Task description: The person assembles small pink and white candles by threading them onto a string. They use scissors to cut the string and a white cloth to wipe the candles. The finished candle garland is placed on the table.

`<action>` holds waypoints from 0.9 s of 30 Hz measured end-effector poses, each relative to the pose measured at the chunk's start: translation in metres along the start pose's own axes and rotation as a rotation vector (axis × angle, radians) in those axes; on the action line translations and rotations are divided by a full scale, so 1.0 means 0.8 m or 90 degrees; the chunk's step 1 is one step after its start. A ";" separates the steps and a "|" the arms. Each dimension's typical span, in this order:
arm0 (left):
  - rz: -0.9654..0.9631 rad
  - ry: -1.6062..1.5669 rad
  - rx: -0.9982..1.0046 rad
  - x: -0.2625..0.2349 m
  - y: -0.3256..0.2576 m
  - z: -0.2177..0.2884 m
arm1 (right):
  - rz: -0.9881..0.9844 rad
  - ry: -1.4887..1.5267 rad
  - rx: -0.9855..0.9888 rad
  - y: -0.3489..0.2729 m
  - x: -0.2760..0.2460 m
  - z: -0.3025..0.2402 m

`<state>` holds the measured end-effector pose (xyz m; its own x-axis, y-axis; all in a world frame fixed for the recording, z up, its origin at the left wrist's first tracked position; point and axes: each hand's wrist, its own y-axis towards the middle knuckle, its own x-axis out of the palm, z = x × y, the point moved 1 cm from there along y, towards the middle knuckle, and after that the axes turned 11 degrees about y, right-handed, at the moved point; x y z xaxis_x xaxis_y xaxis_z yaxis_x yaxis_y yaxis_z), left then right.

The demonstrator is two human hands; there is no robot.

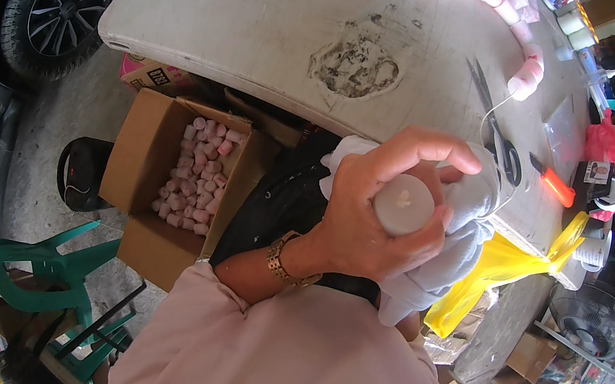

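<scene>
My left hand (pixel 369 210), with a gold-coloured bracelet on its wrist, curls its fingers and thumb around a round white cylinder (pixel 403 206). The flat end of this cylinder faces up and has a small pale spot in its middle. Grey-white cloth (pixel 447 256) bunches just right of that hand, at the table's edge. Beneath the cloth a bit of my right forearm (pixel 410 325) shows; the right hand's fingers are hidden. Beyond the cloth, black-handled scissors (pixel 510 157) lie on the table, and a thin cord runs past them to a row of pink-and-white cylinders (pixel 528 76).
An open cardboard box (pixel 136 155) with many pink-and-white pieces stands left of me. Beside the table (pixel 214 22) hangs a yellow plastic bag (pixel 487 263). An orange-handled knife (pixel 558 185) lies at the right. A green chair (pixel 40 261), a black speaker (pixel 83 172) and a car tyre (pixel 61 8) are at left.
</scene>
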<state>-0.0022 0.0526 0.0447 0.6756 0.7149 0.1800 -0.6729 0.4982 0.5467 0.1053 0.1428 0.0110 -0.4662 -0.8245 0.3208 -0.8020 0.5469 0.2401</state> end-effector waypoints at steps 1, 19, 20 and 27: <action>0.003 0.001 0.000 0.000 0.000 0.000 | -0.001 -0.002 0.003 0.000 0.000 0.000; 0.058 0.072 -0.040 -0.032 0.009 -0.014 | -0.089 -0.152 0.059 -0.003 0.007 0.015; 0.065 -0.039 -0.035 -0.040 0.009 -0.012 | -0.112 -0.192 0.081 -0.009 0.003 0.016; 0.183 -0.088 -0.062 -0.078 0.009 -0.008 | -0.385 -0.531 0.540 -0.065 -0.047 -0.006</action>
<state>-0.0510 0.0147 0.0324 0.4834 0.7630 0.4292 -0.8633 0.3344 0.3779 0.1662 0.1458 -0.0089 0.1995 -0.9118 -0.3588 -0.8028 0.0579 -0.5935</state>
